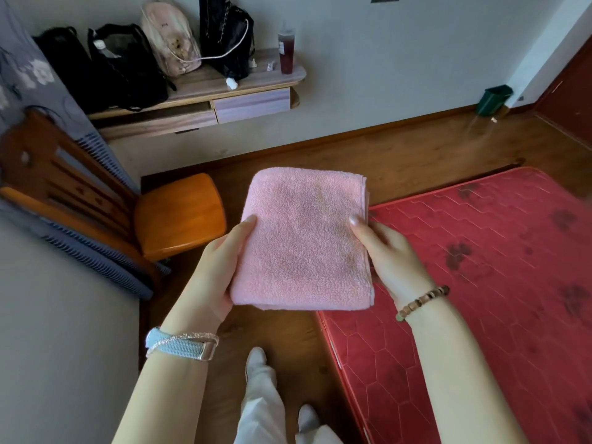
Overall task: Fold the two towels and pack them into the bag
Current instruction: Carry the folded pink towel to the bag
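A folded pink terry-cloth towel (304, 241) is held in the air at the centre of the frame, a flat rectangle with its layered edges showing along the right side. The left hand (217, 270) grips its left edge, thumb laid on top and fingers hidden beneath the cloth. The right hand (394, 257) grips the right edge the same way, thumb on the upper face. The 2 hands are apart, with the towel's width between them. A pale blue woven band (179, 342) circles the left wrist and a brown beaded bracelet (423, 302) the right. In the lower right of the frame lies a red quilted mattress (480, 283) with dark paw-print marks, its corner just under the towel's right edge. At middle left stands an orange wooden chair (179, 216). In the upper left a wall-mounted wooden shelf (253, 104) with drawers carries 2 black bags (125, 65), a pale pink backpack (169, 36) and a black quilted bag (224, 30), with a clear cup of dark red drink (286, 52) at its right end. A green bin (493, 99) sits on the floor by the wall at upper right.
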`<state>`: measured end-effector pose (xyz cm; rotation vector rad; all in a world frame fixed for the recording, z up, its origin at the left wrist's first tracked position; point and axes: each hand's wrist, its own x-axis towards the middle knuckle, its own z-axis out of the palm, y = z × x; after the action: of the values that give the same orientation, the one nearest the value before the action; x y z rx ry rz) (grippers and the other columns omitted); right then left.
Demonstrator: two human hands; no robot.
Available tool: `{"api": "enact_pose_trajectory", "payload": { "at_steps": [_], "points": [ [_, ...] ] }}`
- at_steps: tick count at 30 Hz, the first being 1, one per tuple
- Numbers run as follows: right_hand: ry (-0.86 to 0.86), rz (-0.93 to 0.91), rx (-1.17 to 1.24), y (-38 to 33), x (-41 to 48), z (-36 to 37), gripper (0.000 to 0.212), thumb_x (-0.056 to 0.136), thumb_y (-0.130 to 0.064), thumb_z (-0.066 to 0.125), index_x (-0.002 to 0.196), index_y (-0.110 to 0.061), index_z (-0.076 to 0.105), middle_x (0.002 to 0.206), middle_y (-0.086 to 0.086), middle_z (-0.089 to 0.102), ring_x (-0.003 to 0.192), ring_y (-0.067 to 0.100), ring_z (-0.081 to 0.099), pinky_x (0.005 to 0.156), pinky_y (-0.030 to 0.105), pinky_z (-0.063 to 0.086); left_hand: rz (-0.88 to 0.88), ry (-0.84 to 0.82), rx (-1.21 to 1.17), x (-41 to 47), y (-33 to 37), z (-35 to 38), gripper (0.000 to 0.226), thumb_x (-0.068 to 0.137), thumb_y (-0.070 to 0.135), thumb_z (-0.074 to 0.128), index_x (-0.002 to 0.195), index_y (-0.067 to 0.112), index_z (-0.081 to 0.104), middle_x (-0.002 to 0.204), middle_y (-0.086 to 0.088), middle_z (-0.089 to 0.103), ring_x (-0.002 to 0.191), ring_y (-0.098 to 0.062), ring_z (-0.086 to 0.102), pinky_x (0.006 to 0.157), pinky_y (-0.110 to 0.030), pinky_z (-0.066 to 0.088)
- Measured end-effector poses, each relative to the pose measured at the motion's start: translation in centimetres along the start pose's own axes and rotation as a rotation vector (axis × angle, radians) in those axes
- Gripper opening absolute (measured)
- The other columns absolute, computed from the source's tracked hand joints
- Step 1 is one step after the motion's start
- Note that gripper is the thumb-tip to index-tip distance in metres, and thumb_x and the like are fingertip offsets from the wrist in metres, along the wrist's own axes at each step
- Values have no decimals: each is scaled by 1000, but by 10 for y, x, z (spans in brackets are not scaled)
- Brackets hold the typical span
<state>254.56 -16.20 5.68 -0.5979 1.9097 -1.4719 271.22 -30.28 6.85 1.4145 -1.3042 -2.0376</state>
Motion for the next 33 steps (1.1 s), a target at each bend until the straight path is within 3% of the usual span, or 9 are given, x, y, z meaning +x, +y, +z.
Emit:
{"api": "enact_pose_trajectory", "payload": {
  "at_steps": [2,7,10,18,25,28,31,33],
  "points": [
    [2,2,-3,-3,17,9,38,82,-63,61,92,-28,72,105,-2,75,104,15,68,102,50,48,-7,-9,0,18,10,-5,41,89,50,61,112,16,63,110,-11,68,102,-32,66,83,-40,52],
    [29,22,37,-13,67,42,31,89,-52,60,97,-25,73,104,-6,76,104,11,68,102,46,49,-4,-42,20,69,44,-23,35,91,49,59,105,18,63,104,-9,67,98,-29,66,74,-35,49],
    [44,25,35,-24,100,68,41,82,-63,63,97,-26,73,104,-7,76,105,12,68,103,47,48,-5,-53,20,101,70,-39,35,90,50,59,105,18,62,105,-9,66,99,-29,65,72,-34,48],
    [85,12,43,-54,172,120,41,80,-63,59,95,-27,72,102,-8,75,102,11,68,102,47,48,39,-83,65,176,133,-72,33,91,50,59,103,20,64,106,-8,67,100,-28,65,79,-37,50],
    [93,54,54,-66,214,141,46,82,-63,60,102,-23,71,104,-3,75,102,14,69,101,50,49,0,-108,81,227,161,-80,36,89,52,60,107,20,64,111,-11,67,104,-31,65,96,-47,50],
    [126,60,44,-68,234,142,57,77,-71,61,100,-20,71,106,9,73,104,27,68,101,57,47,8,-89,128,250,172,-73,36,90,53,59,110,23,64,113,-7,67,104,-28,65,92,-43,52],
    [144,81,53,-69,257,139,56,73,-73,61,98,-24,72,104,4,74,103,23,68,101,56,47,4,-84,144,272,184,-64,43,90,54,59,118,21,63,115,-7,67,105,-28,64,92,-43,52],
    [164,93,58,-70,274,137,60,69,-76,61,97,-24,72,104,5,74,104,24,68,101,56,47,4,-99,142,287,193,-56,39,91,52,59,114,22,64,114,-7,66,104,-28,64,87,-41,52]
  ]
}}
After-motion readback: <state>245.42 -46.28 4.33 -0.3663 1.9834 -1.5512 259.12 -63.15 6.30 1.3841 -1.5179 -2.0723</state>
